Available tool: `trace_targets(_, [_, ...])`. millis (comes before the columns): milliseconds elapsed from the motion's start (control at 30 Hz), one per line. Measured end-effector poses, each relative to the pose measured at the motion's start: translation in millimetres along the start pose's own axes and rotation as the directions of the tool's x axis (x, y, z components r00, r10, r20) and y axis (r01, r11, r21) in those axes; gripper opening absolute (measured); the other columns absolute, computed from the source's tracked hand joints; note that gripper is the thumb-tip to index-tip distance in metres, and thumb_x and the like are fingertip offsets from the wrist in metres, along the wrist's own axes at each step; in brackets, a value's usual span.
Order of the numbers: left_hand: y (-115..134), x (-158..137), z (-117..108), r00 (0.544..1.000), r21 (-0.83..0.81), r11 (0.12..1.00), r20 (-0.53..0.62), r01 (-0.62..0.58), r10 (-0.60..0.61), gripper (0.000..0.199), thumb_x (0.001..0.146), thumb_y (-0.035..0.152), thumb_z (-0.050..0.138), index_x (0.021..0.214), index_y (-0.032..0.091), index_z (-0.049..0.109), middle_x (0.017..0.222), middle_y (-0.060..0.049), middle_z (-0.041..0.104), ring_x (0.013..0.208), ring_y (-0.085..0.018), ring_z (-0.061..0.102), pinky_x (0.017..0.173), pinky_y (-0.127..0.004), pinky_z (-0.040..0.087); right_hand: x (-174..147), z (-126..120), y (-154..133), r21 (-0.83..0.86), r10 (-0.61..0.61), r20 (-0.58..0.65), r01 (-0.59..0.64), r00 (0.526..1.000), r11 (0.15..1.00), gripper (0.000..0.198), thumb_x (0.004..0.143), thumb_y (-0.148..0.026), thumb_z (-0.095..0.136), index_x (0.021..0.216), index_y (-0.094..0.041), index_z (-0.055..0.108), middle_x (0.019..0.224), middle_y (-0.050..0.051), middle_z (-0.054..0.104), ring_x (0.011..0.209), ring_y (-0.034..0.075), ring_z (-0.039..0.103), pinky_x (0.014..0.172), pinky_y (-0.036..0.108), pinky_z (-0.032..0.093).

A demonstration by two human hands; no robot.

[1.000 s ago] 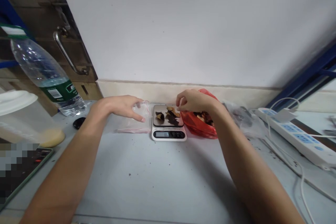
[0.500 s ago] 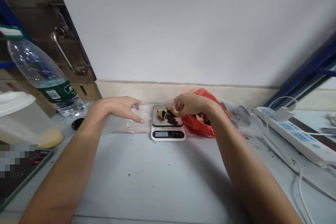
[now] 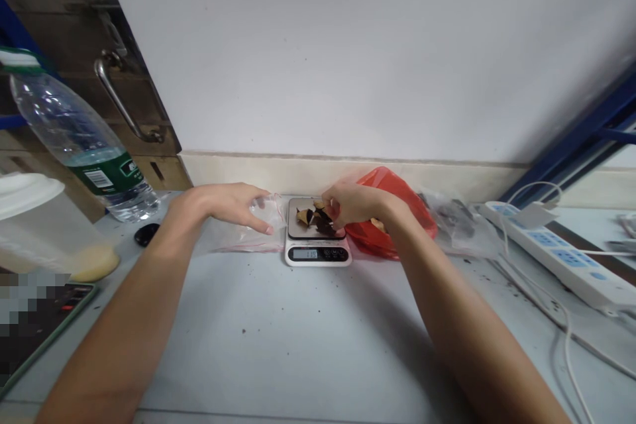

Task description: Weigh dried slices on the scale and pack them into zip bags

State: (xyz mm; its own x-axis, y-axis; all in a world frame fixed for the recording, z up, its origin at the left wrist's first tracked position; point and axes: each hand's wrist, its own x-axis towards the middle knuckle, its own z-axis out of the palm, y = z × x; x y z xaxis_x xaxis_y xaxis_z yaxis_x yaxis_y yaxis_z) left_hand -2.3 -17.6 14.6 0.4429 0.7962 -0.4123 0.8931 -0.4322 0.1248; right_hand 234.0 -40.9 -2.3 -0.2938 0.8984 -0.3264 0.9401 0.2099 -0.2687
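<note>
My left hand (image 3: pixel 237 205) lies on a clear plastic bag (image 3: pixel 238 238), thumb and fingers spread apart, some fingertips hidden behind the film. Right of it stands a white kitchen scale (image 3: pixel 292 257) with a lit display, its digits small and hard to read. Curled tan and dark brown dried pieces (image 3: pixel 305 216) rest on its metal plate. Over the plate's right side, my right hand (image 3: pixel 350 202) is closed in a pinch at a dark dried piece (image 3: pixel 325 226). Beside it, a red plastic bag (image 3: pixel 415 202) gapes open, with more tan dried pieces inside, partly behind my right wrist.
Further right lie a clear bag with dark contents (image 3: pixel 454 218) and a white power strip (image 3: pixel 561 255) with cables. At left stand a water bottle (image 3: pixel 106 175), a white-lidded container (image 3: pixel 34 232), a small black round object (image 3: pixel 146 234) and a phone-like device (image 3: pixel 50 318). A wall rises behind.
My right hand has shifted slightly left and down over the scale plate, onto the dark pieces. The display reading has changed. My left hand has stayed in place.
</note>
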Motion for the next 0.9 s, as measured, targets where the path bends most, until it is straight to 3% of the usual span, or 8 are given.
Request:
trace_targets(167, [-3,2,2,1.000,-0.022,1.000,0.001,-0.014,0.014,0.109,0.067,0.075,0.059,0.157,0.017,0.036,0.156,-0.015,0.048,0.137,-0.033,0.051,0.110,-0.035,0.041,6,3,2,-0.007,-0.037,-0.016,0.037,0.999,0.999,0.024,0.064,-0.001,0.064,0.068,-0.021,0.051,0.070,-0.002,0.057,0.066,0.013,0.055,0.050,0.023,0.036])
trace_targets(400, [-3,3,2,1.000,-0.004,1.000,0.000,-0.009,0.009,0.103,0.067,0.076,0.058,0.155,0.026,0.040,0.155,-0.011,0.051,0.136,-0.034,0.052,0.109,-0.037,0.042,6,2,3,0.004,-0.074,-0.008,0.074,0.997,0.997,0.025,0.062,0.000,0.062,0.072,-0.021,0.052,0.073,-0.002,0.061,0.070,0.014,0.057,0.054,0.023,0.039])
trace_targets(700, [0,1,1,1.000,0.007,1.000,-0.004,-0.019,0.019,0.099,0.069,0.073,0.058,0.154,0.026,0.043,0.153,-0.010,0.052,0.133,-0.034,0.055,0.108,-0.038,0.043,-15,-13,12,0.043,-0.034,-0.174,0.042,0.984,0.998,0.025,0.066,-0.002,0.062,0.073,-0.022,0.049,0.080,-0.002,0.063,0.071,0.013,0.057,0.055,0.022,0.039])
trace_targets(900, [-1,1,2,1.000,0.008,1.000,-0.006,-0.006,0.006,0.101,0.068,0.074,0.058,0.155,0.026,0.041,0.155,-0.010,0.051,0.135,-0.034,0.054,0.108,-0.037,0.044,-18,-16,11,0.043,-0.029,-0.184,0.037,0.983,0.998,0.025,0.066,-0.002,0.060,0.072,-0.022,0.046,0.078,-0.003,0.063,0.069,0.013,0.055,0.056,0.023,0.039])
